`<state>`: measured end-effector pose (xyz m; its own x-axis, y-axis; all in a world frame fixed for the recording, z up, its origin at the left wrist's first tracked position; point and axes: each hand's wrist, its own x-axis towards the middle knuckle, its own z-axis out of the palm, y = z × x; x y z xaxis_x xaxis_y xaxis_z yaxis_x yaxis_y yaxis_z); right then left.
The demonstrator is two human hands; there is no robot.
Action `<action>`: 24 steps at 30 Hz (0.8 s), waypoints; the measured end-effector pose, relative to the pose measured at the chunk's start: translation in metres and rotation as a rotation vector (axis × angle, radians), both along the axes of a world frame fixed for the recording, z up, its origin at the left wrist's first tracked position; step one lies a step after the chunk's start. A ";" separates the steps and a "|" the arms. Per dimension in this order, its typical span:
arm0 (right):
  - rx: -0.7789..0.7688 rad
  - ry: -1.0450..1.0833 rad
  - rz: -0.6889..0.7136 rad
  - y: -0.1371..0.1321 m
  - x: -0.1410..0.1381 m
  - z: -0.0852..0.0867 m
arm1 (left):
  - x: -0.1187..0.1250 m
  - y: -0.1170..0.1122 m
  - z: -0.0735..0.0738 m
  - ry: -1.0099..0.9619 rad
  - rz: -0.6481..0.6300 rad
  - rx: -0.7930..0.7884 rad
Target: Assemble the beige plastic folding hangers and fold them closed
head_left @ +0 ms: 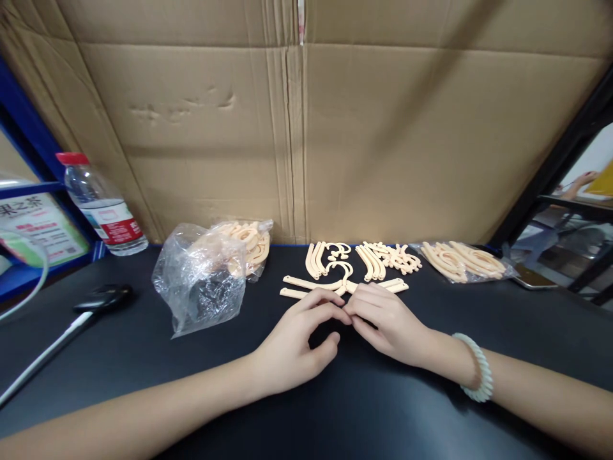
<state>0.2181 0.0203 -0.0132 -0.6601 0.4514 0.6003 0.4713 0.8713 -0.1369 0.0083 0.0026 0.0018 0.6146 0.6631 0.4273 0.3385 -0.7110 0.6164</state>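
Both hands meet just in front of cream plastic hanger parts on the table. My left hand (299, 338) is open and curved, its thumb apart from the fingers. Its fingertips touch the fingers of my right hand (390, 319), which are bent and pressed together; whatever they may hold is hidden. Right behind the hands lie two hangers (306, 283) with spread arms, one behind the other, partly covered by my fingers. A hook (340, 268) curves up from the middle. Beyond them are loose hanger arms (316, 259), more arms (370, 262) and a pile of small connector pieces (405, 259).
A crumpled clear bag (201, 300) with hanger parts (251, 239) lies at left, a flat bagged set (462, 260) at right beside a phone (534, 278). A bottle (115, 223), a black device (103, 297) with white cable and a cardboard wall (191, 160) border the black table (383, 415).
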 end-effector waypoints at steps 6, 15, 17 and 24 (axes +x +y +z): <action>-0.028 0.053 -0.006 -0.001 -0.001 0.000 | -0.001 0.000 0.001 -0.048 0.018 -0.003; 0.019 0.030 -0.012 0.001 -0.005 0.014 | -0.006 0.005 0.009 -0.041 0.024 0.089; 0.044 0.048 -0.026 0.007 -0.005 0.023 | -0.009 0.013 0.011 -0.038 0.047 0.138; 0.005 -0.185 -0.368 0.070 -0.002 0.048 | -0.024 0.051 0.011 0.090 0.239 0.069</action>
